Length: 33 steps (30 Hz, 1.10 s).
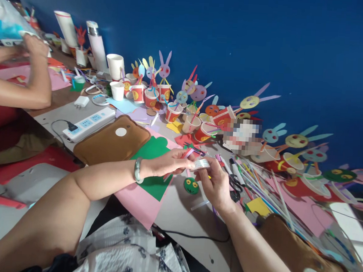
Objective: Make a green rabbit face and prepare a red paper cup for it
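Just above the table, my left hand (176,163) and my right hand (217,183) meet, both with fingers closed. Between their fingertips is a small white strip (201,164), pinched from either side; faint grey marks show on it. Reddish-pink and purple strips (188,153) poke up at my left fingertips, partly hidden by the fingers. Below my hands a green paper face (191,186) with yellow eyes lies on the table. Green paper (152,183) over pink paper (146,214) lies under my left wrist. Black-handled scissors (236,183) rest beside my right hand.
Along the blue wall stand several paper cups with paper rabbit faces (164,70). A power strip (90,124) and a brown pouch (113,142) lie left. Coloured sticks (265,194) and another brown pouch (300,254) lie right. Another person's hand (36,47) is at far left.
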Each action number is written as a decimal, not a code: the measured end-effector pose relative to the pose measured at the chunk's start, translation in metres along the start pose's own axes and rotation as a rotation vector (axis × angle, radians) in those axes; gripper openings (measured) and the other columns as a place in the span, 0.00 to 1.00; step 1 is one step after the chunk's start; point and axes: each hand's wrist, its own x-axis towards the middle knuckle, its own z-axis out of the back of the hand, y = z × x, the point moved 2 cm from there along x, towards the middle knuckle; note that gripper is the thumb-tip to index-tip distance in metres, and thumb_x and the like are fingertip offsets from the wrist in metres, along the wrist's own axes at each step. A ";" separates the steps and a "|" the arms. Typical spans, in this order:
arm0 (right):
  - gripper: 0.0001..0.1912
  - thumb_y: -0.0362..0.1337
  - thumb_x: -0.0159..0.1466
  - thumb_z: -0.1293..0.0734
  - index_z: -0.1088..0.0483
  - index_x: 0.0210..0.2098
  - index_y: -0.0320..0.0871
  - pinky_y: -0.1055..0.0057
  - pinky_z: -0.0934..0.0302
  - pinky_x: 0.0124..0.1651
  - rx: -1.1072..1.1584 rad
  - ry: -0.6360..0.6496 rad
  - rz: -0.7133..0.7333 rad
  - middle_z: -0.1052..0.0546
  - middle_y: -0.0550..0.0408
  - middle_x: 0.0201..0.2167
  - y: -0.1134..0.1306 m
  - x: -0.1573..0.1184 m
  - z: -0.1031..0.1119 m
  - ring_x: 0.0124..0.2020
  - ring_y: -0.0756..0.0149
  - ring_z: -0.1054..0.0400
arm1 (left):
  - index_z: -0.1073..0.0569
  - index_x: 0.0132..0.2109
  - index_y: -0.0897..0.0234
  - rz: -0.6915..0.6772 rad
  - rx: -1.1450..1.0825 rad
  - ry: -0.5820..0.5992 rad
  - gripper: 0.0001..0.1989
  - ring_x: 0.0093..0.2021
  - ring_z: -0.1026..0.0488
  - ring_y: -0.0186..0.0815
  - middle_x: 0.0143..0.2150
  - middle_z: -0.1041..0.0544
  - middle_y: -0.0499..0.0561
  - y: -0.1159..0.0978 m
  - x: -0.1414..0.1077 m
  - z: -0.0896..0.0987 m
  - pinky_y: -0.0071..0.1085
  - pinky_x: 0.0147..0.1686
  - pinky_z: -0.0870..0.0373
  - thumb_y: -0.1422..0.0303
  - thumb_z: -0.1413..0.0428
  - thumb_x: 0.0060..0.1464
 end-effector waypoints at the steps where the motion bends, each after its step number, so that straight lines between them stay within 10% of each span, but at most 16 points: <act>1: 0.06 0.41 0.70 0.39 0.33 0.43 0.47 0.70 0.34 0.26 -0.004 0.000 0.007 0.23 0.58 0.24 0.000 0.000 0.000 0.22 0.64 0.26 | 0.32 0.35 0.64 -0.002 -0.006 -0.002 0.09 0.20 0.49 0.24 0.21 0.43 0.38 0.001 0.000 0.000 0.25 0.20 0.53 0.64 0.42 0.56; 33: 0.07 0.40 0.70 0.39 0.32 0.43 0.47 0.69 0.33 0.28 -0.029 0.026 0.061 0.22 0.57 0.26 0.001 -0.002 0.000 0.25 0.63 0.25 | 0.32 0.33 0.64 0.017 -0.067 0.029 0.14 0.20 0.52 0.24 0.22 0.48 0.39 0.013 0.005 0.012 0.25 0.20 0.56 0.59 0.42 0.59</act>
